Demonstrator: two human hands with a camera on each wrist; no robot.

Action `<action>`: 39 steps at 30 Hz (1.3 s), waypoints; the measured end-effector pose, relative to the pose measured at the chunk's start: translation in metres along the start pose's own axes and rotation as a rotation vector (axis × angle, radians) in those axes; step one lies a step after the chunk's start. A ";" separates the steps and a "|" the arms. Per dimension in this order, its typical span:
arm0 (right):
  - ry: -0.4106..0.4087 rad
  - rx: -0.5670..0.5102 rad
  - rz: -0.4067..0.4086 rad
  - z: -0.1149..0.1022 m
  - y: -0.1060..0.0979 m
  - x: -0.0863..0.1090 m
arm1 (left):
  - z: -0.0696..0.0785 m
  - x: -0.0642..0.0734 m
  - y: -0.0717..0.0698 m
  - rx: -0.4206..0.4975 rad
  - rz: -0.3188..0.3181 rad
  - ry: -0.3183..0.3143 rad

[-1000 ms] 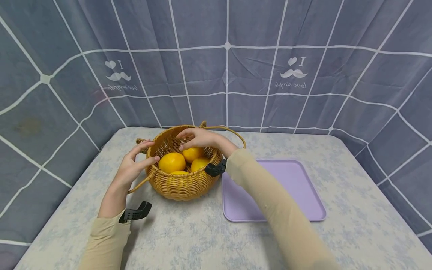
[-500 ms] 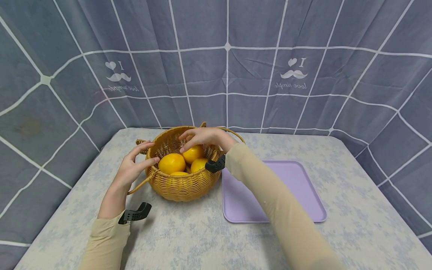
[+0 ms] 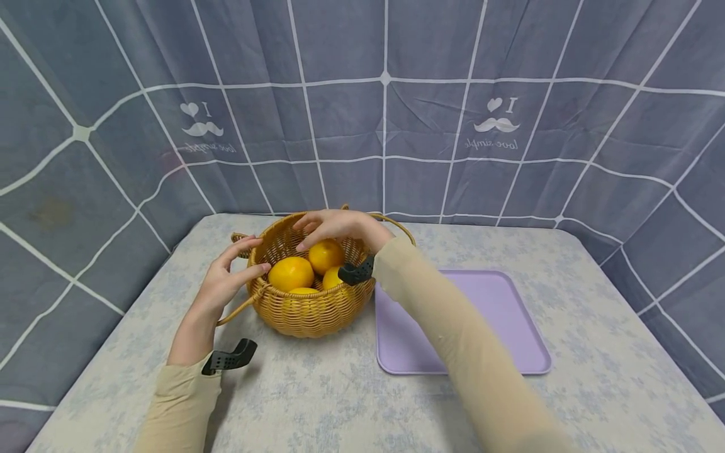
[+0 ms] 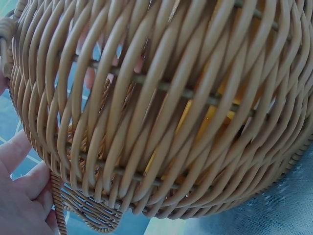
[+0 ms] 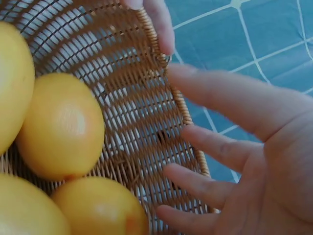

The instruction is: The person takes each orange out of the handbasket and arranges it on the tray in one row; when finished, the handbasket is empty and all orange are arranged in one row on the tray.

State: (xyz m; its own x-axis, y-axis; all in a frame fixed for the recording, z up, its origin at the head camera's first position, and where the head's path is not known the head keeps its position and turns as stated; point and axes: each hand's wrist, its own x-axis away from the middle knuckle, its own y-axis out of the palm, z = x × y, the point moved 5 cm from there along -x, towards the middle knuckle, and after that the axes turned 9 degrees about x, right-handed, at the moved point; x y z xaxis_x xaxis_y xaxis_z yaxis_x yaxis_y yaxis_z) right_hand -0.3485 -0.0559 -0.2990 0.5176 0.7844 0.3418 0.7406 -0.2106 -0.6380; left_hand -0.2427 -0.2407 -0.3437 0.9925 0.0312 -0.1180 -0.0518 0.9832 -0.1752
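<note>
A round wicker basket stands left of centre on the table. Several yellow-orange fruits, like oranges, lie inside. My left hand rests at the basket's left rim, thumb and fingers spread and nearly straight. Seen in the left wrist view, that hand is outside the weave, its fingertips partly hidden. Over the basket's far side hovers my right hand, beside the rear orange. In the right wrist view its fingers are spread and apart from the oranges, with nothing held.
Right of the basket, a lilac tray lies partly beneath my right forearm. Thin basket handles stick out at left and rear right. A grey-blue curtain with white lines hangs behind the table's far edge. Pale floral cloth covers the table.
My right hand has dipped a little, then shifted slightly left above the basket, leaving more of the rear orange in sight. The left hand, basket and tray stay put.
</note>
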 end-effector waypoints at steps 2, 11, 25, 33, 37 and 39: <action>0.002 0.013 0.014 0.002 0.000 -0.002 | 0.000 0.000 0.000 0.000 -0.003 0.001; -0.056 0.108 0.053 0.009 -0.003 -0.012 | -0.001 0.000 -0.001 -0.016 0.011 -0.013; -0.042 0.387 0.006 0.021 0.007 -0.022 | -0.002 -0.003 0.001 -0.015 0.004 0.017; -0.040 0.304 -0.030 0.022 0.011 -0.023 | -0.002 -0.002 0.001 -0.012 0.010 -0.002; -0.027 0.276 -0.060 0.024 0.013 -0.023 | -0.002 -0.002 0.001 -0.010 0.009 -0.004; -0.020 0.288 -0.072 0.024 0.014 -0.024 | -0.002 -0.002 0.001 -0.009 0.009 -0.002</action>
State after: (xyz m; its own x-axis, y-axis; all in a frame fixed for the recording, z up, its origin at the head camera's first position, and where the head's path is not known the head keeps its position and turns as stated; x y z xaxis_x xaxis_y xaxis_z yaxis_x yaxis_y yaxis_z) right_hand -0.3609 -0.0634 -0.3325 0.4572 0.8035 0.3813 0.6215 0.0180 -0.7832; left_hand -0.2447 -0.2400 -0.3454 0.9923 0.0405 -0.1174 -0.0617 0.9813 -0.1825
